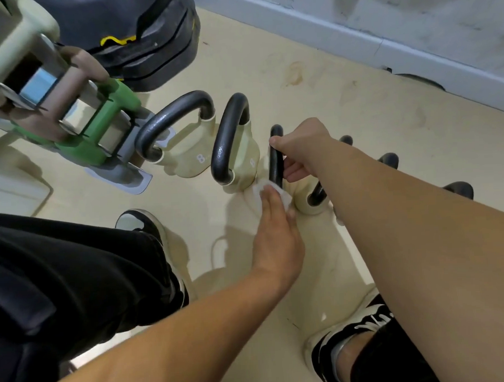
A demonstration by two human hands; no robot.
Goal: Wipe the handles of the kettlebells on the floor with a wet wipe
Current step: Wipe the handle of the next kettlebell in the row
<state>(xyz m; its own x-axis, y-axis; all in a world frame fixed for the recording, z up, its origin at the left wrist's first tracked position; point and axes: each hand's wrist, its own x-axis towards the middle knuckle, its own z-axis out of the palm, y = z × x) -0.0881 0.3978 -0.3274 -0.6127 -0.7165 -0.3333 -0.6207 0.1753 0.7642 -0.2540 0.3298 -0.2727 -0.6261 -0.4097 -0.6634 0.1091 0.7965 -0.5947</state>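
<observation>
A row of cream kettlebells with dark grey handles stands on the floor. The first kettlebell (187, 161) and second kettlebell (245, 159) each show an "8". My right hand (299, 149) grips the upright handle of the third kettlebell (276, 161) near its top. My left hand (276, 227) presses a white wet wipe (262, 188) against the lower end of that same handle. A fourth kettlebell (309, 201) sits partly hidden behind my right forearm, and more dark handles (388, 159) continue to the right.
A rack of pastel dumbbells (59, 106) stands at the left, with stacked black weight plates (142, 43) behind it. A pale wall and skirting (382, 43) run along the back right. My black trousers and black-and-white shoes (149, 226) are close to the kettlebells.
</observation>
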